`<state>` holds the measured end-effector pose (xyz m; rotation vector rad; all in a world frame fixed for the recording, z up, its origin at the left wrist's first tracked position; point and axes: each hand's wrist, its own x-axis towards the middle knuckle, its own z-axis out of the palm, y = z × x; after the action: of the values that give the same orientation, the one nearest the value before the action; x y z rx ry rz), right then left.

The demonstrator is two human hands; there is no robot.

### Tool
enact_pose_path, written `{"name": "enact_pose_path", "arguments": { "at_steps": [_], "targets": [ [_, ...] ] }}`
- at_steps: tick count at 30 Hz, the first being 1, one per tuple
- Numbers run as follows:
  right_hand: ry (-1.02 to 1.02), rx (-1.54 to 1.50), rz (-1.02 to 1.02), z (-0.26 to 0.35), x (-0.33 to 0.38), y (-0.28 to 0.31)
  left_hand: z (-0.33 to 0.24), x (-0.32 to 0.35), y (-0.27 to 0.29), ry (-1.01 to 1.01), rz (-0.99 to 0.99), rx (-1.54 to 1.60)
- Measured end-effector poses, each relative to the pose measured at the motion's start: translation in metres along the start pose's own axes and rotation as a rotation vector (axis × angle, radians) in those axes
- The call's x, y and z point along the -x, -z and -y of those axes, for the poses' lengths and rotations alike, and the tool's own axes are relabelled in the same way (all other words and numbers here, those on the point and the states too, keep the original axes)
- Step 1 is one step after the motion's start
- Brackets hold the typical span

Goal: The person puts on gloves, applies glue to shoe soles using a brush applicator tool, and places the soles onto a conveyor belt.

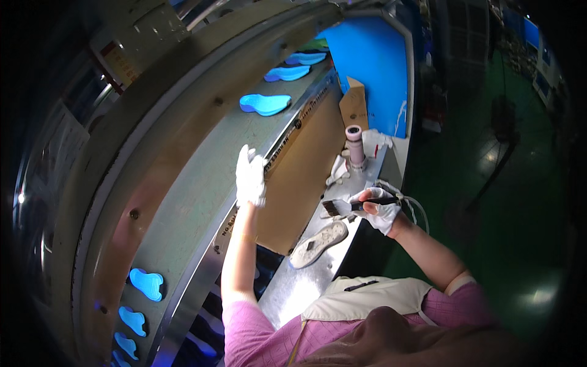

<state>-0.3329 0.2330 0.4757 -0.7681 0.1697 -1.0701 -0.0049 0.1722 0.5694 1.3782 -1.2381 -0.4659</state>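
My left hand [250, 177], in a white glove, reaches over the near edge of a conveyor belt [195, 183]. Its fingers stretch forward, and nothing shows in them. Beyond it lies a blue shoe-sole piece [265, 104] on the belt. In my right hand [380, 211], whose glove leaves some fingertips bare, is a flat brush [343, 207] with dark bristles and a dark handle. The bristles point left, above a narrow metal ledge [292, 292]. An off-white shoe sole [318, 244] with a small dark patch rests on that ledge, below the brush and apart from it.
More blue sole pieces lie farther up the belt [287, 73] and at its lower left [146, 284]. A pink cylindrical container [354, 147] stands on the ledge beside crumpled white material [339, 169]. Cardboard [302, 180] lines the belt's side. A blue panel [370, 61] rises behind.
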Motion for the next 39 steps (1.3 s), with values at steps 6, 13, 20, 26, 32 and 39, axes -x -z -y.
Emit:
{"name": "enact_pose_path", "arguments": {
  "at_steps": [6,13,20,26,32,39],
  "targets": [
    [-0.162,0.24,0.051,-0.018,-0.004,-0.007,-0.073,0.123,0.167,-0.614,-0.296,-1.568],
    [-0.3,0.206,0.163,-0.055,-0.008,-0.047,-0.011,0.221,0.384,0.434,-0.486,-1.569],
    [-0.206,0.455,0.198,-0.069,-0.008,-0.048,-0.052,0.246,0.301,-0.204,-0.772,-0.583],
    [-0.177,0.371,0.041,-0.068,-0.007,-0.025,-0.104,0.223,0.293,-0.662,-0.337,0.427],
    [-0.2,0.36,0.012,-0.075,-0.006,-0.022,-0.052,0.205,0.18,-0.18,0.154,1.219],
    [-0.354,0.327,0.113,-0.091,-0.011,-0.048,0.079,0.288,0.088,0.448,-0.153,1.785]
  ]
}}
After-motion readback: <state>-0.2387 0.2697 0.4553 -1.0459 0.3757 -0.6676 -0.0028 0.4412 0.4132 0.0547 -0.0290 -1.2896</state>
